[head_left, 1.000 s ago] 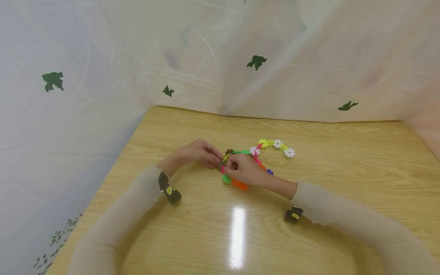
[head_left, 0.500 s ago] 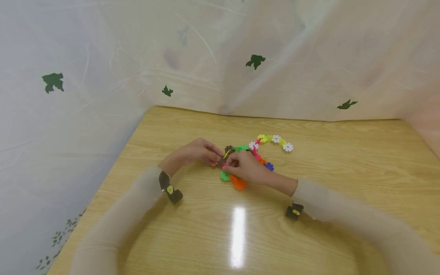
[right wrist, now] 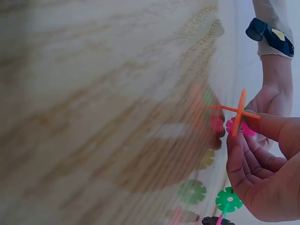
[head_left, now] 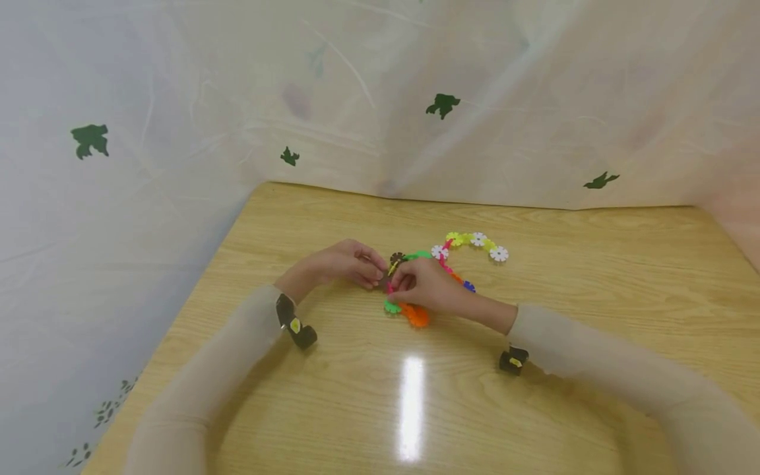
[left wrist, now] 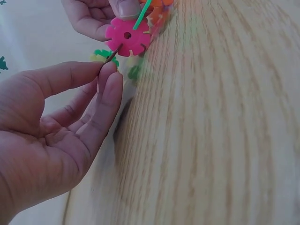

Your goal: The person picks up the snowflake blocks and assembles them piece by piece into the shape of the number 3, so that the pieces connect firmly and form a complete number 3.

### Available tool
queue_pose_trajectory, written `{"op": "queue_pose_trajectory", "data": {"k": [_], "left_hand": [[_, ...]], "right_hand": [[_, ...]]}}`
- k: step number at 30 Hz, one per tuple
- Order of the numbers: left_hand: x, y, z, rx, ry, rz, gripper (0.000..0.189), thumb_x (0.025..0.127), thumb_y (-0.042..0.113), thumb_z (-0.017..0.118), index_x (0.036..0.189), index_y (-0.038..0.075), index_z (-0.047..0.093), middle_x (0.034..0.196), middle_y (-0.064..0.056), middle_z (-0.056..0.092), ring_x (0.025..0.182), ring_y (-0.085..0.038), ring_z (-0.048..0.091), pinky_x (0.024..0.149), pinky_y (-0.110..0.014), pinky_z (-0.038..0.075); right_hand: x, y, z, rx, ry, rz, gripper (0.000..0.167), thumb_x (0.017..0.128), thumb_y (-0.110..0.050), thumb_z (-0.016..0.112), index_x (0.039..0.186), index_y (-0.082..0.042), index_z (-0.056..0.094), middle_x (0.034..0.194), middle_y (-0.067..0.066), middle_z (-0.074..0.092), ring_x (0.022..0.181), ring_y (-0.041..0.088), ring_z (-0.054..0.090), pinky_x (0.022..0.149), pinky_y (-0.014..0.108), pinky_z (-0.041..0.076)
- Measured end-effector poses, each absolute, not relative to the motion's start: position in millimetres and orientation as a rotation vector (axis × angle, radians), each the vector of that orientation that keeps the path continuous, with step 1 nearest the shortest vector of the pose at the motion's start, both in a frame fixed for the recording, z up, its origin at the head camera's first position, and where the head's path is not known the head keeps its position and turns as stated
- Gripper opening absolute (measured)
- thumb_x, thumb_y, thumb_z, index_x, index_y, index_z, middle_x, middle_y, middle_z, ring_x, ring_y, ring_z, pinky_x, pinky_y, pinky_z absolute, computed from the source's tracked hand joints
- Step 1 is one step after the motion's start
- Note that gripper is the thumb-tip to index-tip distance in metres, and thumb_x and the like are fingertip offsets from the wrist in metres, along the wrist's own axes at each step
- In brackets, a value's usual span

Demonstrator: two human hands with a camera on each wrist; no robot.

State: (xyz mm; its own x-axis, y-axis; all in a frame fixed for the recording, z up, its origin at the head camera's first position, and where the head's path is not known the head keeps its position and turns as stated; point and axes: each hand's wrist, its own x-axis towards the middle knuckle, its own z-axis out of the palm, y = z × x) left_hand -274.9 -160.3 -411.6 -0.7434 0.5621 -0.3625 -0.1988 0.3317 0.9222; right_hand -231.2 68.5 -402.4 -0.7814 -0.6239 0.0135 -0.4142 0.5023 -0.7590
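Observation:
In the head view both hands meet over a chain of slotted flower-shaped plastic discs. My left hand (head_left: 350,264) pinches a dark brown disc (left wrist: 109,57) between thumb and fingertips; the left wrist view has it edge-on, at the rim slot of a pink disc (left wrist: 135,42). My right hand (head_left: 432,287) grips the pink disc with thumb and curled fingers. A green disc (head_left: 392,307) is slotted into the pink one, and orange discs (head_left: 418,316) follow. Part of the chain lies hidden behind my right hand.
The chain runs on across the wooden table (head_left: 309,409) past a blue disc (head_left: 469,286), curving back to a white end disc (head_left: 500,254). A pale curtain (head_left: 356,99) with dark leaf-like shapes hangs along the back and left edges. Both wrists wear dark cameras.
The chain has shifted slightly away from the body, its white end disc included. Both hands stay at the same discs, with only small finger movements.

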Motion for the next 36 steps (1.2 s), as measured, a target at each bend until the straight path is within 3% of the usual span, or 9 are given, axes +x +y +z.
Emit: {"op": "queue_pose_trajectory", "data": {"k": [10, 16, 24, 31, 36], "left_hand": [[-273, -162, -411, 0.35, 1.911, 1.439, 0.025, 0.099, 0.003, 0.06, 0.123, -0.006, 0.06, 0.097, -0.007, 0.071, 0.084, -0.016, 0.07, 0.083, -0.03, 0.063], [-271, -162, -411, 0.346, 1.903, 1.438, 0.031, 0.098, 0.001, 0.06, 0.127, -0.009, 0.058, 0.101, -0.009, 0.072, 0.087, -0.015, 0.071, 0.086, -0.031, 0.062], [-270, -162, -412, 0.36, 1.975, 1.384, 0.039, 0.092, 0.001, 0.07, 0.13, -0.002, 0.061, 0.108, -0.009, 0.073, 0.095, -0.014, 0.07, 0.091, -0.031, 0.06], [-269, -159, -417, 0.374, 2.063, 1.33, 0.042, 0.09, 0.009, 0.077, 0.129, 0.004, 0.064, 0.116, -0.012, 0.073, 0.097, -0.015, 0.07, 0.092, -0.028, 0.058], [-266, -159, -420, 0.339, 2.021, 1.377, 0.041, 0.091, 0.001, 0.073, 0.13, -0.004, 0.062, 0.117, -0.019, 0.072, 0.089, -0.014, 0.072, 0.089, -0.032, 0.062]], "right_hand": [[-228, 69, -402, -0.855, 2.509, -1.12, 0.015, 0.086, -0.017, 0.082, 0.088, -0.004, 0.074, 0.084, 0.004, 0.073, 0.069, 0.009, 0.062, 0.064, 0.021, 0.055], [-235, 79, -396, -0.821, 2.524, -1.11, 0.016, 0.086, -0.022, 0.083, 0.086, -0.008, 0.075, 0.082, 0.003, 0.073, 0.07, 0.01, 0.063, 0.065, 0.022, 0.055], [-283, 138, -348, -0.687, 2.609, -1.038, 0.014, 0.095, -0.013, 0.072, 0.102, -0.001, 0.072, 0.099, 0.017, 0.074, 0.09, 0.034, 0.069, 0.075, 0.037, 0.059], [-323, 201, -347, -0.583, 2.624, -0.894, 0.025, 0.101, -0.01, 0.063, 0.119, 0.005, 0.069, 0.112, 0.021, 0.071, 0.097, 0.031, 0.065, 0.078, 0.039, 0.055], [-331, 219, -363, -0.495, 2.441, -0.924, 0.03, 0.103, -0.01, 0.059, 0.127, 0.006, 0.065, 0.087, 0.011, 0.063, 0.075, 0.02, 0.051, 0.066, 0.034, 0.046]]}}
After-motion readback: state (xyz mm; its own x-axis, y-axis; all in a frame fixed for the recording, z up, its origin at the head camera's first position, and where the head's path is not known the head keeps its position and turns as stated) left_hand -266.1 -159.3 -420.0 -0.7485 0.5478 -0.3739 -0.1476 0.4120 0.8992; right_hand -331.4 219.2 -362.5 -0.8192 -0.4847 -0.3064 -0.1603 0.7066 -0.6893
